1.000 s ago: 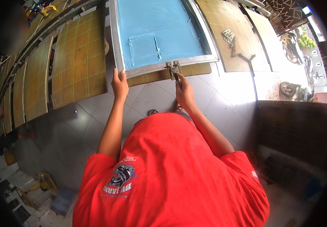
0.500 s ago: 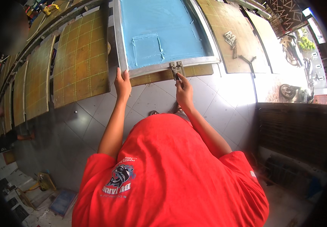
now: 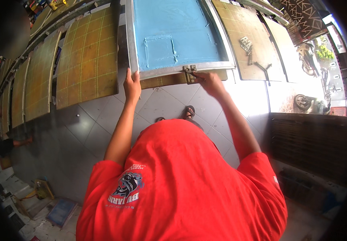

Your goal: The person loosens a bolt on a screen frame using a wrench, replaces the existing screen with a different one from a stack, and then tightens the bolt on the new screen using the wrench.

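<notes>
The left hand (image 3: pixel 132 86) is up at the near left corner of the metal frame (image 3: pixel 181 69), and the grip there is barely parted: finger and thumb clamped on that corner, just the rail's thickness between them. How far the other fingers wrap underneath, I can't tell!

Across to the frame's near edge, right of its middle, sits the metal clamp (image 3: pixel 188 75), and the right hand (image 3: pixel 213 85) is on it, coming in from the right. Fingers bunched, tips together, that grip is pinched on the clamp's right side; the exact spot under the fingertips is too small to make out.

Inside the frame stretches the blue screen (image 3: pixel 177 24), a raised rectangular outline toward its near left. Below the frame's near edge peeks a yellow-lined board (image 3: pixel 161 81). Left of the frame, a bigger gridded board (image 3: pixel 87 56); right of it, a pale board (image 3: pixel 257 38) carrying small metal pieces (image 3: pixel 246 44) and a dark Y-shaped tool (image 3: pixel 264 70). Nearer than the frame, a sandalled foot (image 3: pixel 189 112) stands on grey floor tiles (image 3: pixel 157 104).
</notes>
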A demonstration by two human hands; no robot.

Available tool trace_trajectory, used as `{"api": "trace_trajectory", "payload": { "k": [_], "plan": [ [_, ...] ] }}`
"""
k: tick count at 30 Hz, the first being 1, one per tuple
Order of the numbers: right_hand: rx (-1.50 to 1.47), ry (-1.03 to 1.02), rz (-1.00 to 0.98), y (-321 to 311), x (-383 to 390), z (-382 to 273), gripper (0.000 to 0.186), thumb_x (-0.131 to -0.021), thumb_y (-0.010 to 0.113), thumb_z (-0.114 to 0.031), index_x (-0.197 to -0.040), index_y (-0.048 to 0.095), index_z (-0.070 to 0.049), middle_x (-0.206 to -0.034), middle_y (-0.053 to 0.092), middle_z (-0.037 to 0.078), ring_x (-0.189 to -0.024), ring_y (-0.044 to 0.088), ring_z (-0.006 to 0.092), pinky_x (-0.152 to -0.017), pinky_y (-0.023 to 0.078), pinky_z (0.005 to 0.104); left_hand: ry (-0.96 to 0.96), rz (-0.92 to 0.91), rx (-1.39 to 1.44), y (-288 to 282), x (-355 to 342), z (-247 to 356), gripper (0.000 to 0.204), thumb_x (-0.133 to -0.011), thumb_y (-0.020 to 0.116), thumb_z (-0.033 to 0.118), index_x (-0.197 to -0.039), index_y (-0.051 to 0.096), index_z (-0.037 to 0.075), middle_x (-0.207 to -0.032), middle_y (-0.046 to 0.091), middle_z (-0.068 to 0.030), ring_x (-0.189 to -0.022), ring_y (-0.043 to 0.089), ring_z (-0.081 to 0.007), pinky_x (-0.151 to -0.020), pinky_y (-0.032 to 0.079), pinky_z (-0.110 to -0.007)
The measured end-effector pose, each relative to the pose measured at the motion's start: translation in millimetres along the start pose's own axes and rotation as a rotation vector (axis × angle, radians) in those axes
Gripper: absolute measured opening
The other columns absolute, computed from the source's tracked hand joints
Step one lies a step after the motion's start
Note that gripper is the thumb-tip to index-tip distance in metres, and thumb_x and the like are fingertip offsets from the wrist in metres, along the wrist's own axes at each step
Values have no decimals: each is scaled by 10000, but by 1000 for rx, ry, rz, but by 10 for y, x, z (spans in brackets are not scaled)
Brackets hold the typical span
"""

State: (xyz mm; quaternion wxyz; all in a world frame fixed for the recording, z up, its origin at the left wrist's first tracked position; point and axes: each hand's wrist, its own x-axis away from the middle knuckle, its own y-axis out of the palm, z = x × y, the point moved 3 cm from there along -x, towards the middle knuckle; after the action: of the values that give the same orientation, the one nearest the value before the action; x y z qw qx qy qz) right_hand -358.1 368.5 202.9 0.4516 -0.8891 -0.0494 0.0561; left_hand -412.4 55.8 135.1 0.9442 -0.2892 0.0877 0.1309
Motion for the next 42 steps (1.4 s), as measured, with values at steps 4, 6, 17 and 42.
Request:
{"api": "trace_trajectory", "payload": {
  "k": [4, 6, 17, 42],
  "plan": [
    [393, -251, -218, -299, -480, 268, 223, -862, 549, -297, -1056, 658, -306, -830, 634, 26, -773, 622, 229, -680, 480, 368, -63, -68, 33, 1, -5, 163, 536, -916, 493, 309, -1257, 418, -98, -1115, 560, -292, -1043, 553, -387, -870, 438, -390],
    [662, -631, -193, -352, -865, 69, 122, -778, 597, -205, -835, 675, -281, -788, 603, -56, -791, 594, 139, -772, 407, 340, -59, -74, 38, 1, -18, 153, 539, -917, 490, 313, -1259, 416, -98, -1120, 559, -291, -1049, 549, -390, -871, 437, -391],
    [296, -279, 88, -440, -808, -698, 262, -771, 668, -353, -779, 638, -93, -757, 593, 78, -732, 583, 257, -668, 453, 380, 1, -2, 0, 0, 10, 81, 535, -918, 489, 312, -1251, 422, -102, -1157, 532, -305, -1069, 536, -399, -893, 430, -386],
    [329, -154, 68, 96, -368, -242, 143, -793, 568, -169, -904, 651, -134, -901, 608, 52, -790, 625, 277, -673, 502, 382, -28, 6, 6, -23, 4, 147, 521, -915, 500, 298, -1250, 429, -95, -1131, 551, -297, -1051, 552, -386, -876, 440, -382]
  ]
}}
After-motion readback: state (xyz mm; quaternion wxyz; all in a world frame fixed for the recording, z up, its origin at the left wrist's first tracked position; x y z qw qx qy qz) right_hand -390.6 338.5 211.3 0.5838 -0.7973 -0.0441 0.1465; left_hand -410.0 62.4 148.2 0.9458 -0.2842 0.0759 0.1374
